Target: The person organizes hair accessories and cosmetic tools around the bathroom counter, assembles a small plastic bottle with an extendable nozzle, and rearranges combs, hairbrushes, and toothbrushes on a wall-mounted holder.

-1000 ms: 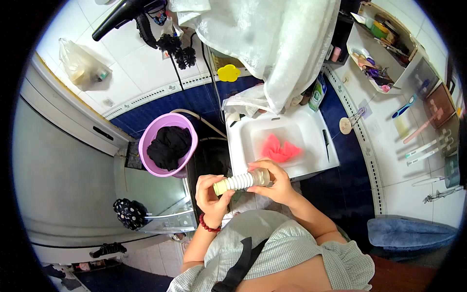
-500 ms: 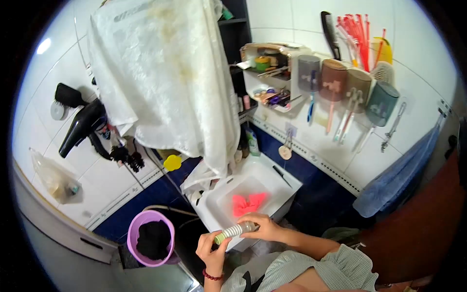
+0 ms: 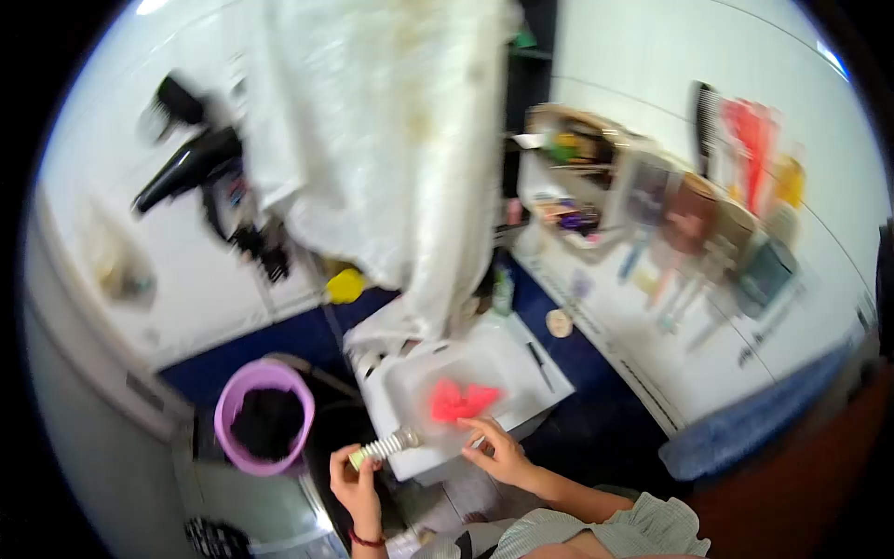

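Observation:
My left hand grips a short tube with white ribs, a pale green end in my fingers and a greyish far end. I cannot make out what kind of tube it is. It tilts up to the right over the near left edge of the sink. My right hand is apart from the tube, fingers spread and holding nothing, near the sink's front edge. A bright pink cloth lies in the basin just beyond my right fingertips.
A purple bucket with dark cloth stands left of the sink. A white cloth hangs above it. On the walls are a black hair dryer, a cosmetics box, cups with toothbrushes and a blue towel. The view is blurred.
My right hand has let go of the tube and opened, drawing away from it. My left hand has moved left with the tube. The camera view has shifted and tilted.

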Available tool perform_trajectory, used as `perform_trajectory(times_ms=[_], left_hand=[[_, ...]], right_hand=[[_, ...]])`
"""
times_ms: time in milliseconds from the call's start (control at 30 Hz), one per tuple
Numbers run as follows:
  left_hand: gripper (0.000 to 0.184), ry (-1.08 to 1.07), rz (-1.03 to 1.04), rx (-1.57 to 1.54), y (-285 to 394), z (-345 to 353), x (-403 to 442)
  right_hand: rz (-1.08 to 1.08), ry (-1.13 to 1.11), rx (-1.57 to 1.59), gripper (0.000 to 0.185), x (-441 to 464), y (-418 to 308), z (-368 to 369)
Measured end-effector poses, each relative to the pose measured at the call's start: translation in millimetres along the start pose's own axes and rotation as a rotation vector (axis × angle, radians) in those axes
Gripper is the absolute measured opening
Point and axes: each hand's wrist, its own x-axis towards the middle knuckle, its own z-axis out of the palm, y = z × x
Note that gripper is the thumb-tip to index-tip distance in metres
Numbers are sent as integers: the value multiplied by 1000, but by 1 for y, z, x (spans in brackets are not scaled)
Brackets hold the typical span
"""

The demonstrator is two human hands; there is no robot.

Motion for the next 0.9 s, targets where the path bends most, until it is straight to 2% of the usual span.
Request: perform_trajectory(times_ms=[67,167,300,367,433,500,600,667,733,767,800,833,900], left_hand=[[19,193,-123,-64,-1,-26,-15],[25,374,-194,-204,6,-71,-45],[26,632,-192,-285,26,-136,-94],[24,702,-38,-324,28,-191,-127],[19,930,94,-243,53,-240,-159],[21,1191,249,46,51,-302,-195],[22,1313,39,522,1,-426,-294],[20,1366,-198,619,-59,-496,-376],[14,1333,-426,134,-75,-511,-429],[12,1306,-414,-100,-99,-519,-457],[11,1372,-525,-167,-90,-503,-459],[12,1408,-496,-296,-108,-501,-471],[18,1248,-629,-444,-133,-506,-494]], right_hand=[[68,-104,21,42,3,9,21],[-26,-263,42,37,13,5,57],[-41,-471,151,39,12,-23,114],[-88,-525,170,42,1,-36,149],[-79,-623,204,46,-21,-52,184],[-71,-705,220,47,-46,-66,216],[-67,-818,179,50,-89,-83,275],[-85,-862,99,50,-112,-102,317],[-135,-964,37,47,-134,-119,356],[-160,-1017,5,46,-143,-127,372],[-211,-1047,-36,44,-150,-138,387],[-260,-1067,-91,42,-156,-144,398],[-359,-1094,-190,40,-167,-156,420]])
